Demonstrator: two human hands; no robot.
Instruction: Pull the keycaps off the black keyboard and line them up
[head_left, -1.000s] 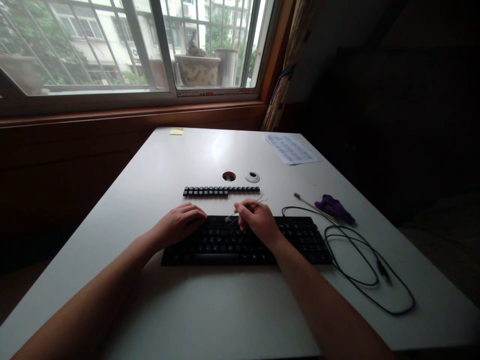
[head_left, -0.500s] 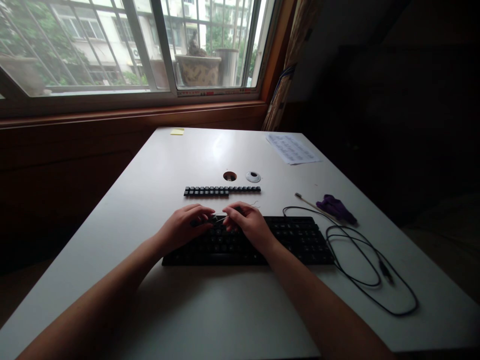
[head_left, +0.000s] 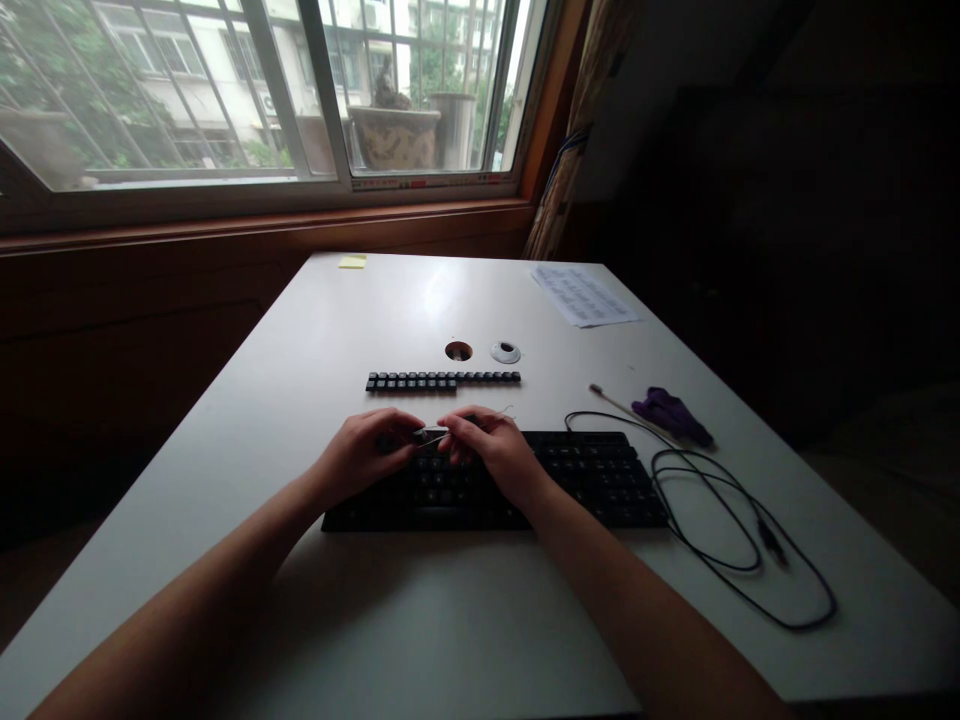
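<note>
A black keyboard (head_left: 465, 492) lies on the white table, and both hands are above its upper rows. My right hand (head_left: 487, 440) is closed on a wire keycap puller (head_left: 433, 441), whose thin wires reach left toward my other hand; its far wire ends stick out behind the fingers. Beside it, my left hand (head_left: 379, 440) is closed, thumb and fingers pinching at a small dark keycap (head_left: 421, 436) by the wire tips. The fingers partly hide this keycap. Behind the keyboard, removed keycaps (head_left: 412, 381) stand in two neat rows, the front one shorter.
Right of the keyboard lie its coiled cable (head_left: 739, 510), a thin-handled brush (head_left: 622, 408) and a purple cloth (head_left: 673, 415). Farther back are a round table hole (head_left: 459, 352), its white cover (head_left: 505, 352), printed papers (head_left: 585, 296) and a yellow sticky note (head_left: 352, 262).
Both hands have shifted slightly left, with the wire puller still in the right one. The rows of keycaps look the same.
</note>
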